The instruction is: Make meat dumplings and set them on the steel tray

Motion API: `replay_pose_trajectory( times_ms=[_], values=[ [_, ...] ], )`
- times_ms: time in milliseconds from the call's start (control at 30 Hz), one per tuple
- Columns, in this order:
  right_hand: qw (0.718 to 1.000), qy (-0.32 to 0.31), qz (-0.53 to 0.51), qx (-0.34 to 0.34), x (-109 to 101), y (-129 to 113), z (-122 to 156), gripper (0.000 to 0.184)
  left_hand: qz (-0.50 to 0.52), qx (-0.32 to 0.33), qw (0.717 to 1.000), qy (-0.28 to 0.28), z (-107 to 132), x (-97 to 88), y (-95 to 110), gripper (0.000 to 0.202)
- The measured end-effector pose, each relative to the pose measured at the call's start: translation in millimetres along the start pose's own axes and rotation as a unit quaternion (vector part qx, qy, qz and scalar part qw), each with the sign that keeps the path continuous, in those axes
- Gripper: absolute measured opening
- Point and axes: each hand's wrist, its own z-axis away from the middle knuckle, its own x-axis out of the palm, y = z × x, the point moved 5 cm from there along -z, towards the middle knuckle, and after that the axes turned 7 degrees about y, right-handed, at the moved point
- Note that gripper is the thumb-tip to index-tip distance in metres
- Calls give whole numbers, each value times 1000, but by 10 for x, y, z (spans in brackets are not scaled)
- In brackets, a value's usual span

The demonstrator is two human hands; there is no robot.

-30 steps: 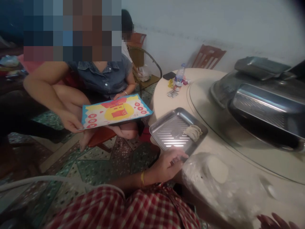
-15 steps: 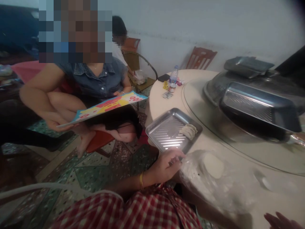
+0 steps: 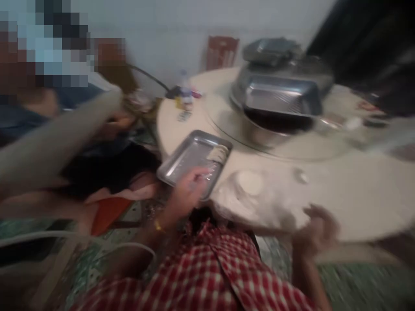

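Note:
My left hand is over the near edge of a metal tray, its fingers curled together. Blur hides what, if anything, is between them. A few pale folded dumplings lie side by side at the tray's far right corner. Right of that hand, a round white dough wrapper rests on crumpled clear plastic at the table's edge. My right hand is raised by the near edge, right of the plastic. Its fingers are blurred but look apart, with nothing seen in them.
On the round table, a glass turntable carries a large pot with a deep metal tray over it. A small white object lies nearer. A bottle stands at the back left. Another person sits at left.
The view has swung right and blurred. My left hand has moved from the tray's near corner to over the tray. More of my right hand and forearm has come into view.

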Motion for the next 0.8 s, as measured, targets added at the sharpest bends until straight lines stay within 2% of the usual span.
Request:
replay_pose_trajectory(
  times_ms=[100, 233, 333, 433, 533, 633, 800],
  values=[
    [999, -26, 16, -22, 106, -55, -32, 23, -74, 60, 995, -30, -263, 118, 47, 21],
    [993, -74, -2, -90, 200, -115, -36, 24, -116, 206, 964, -119, -450, 545, 213, 18],
    [983, -116, 15, -143, 268, -196, -8, 28, -143, 262, 935, -190, -470, 894, 336, 20],
    [955, -188, 48, -223, 411, -276, 50, 30, -174, 279, 903, -277, -462, 1219, 356, 23],
    [906, -279, 131, -290, 597, -263, 144, 28, -208, 290, 865, -354, -424, 1476, 296, 22],
    [875, -329, 198, -294, 674, -163, 212, 21, -253, 294, 833, -394, -378, 1631, 227, 19],
    [873, -346, 213, -270, 584, -52, 271, 21, -310, 296, 805, -410, -324, 1712, 215, 16]
  ],
)
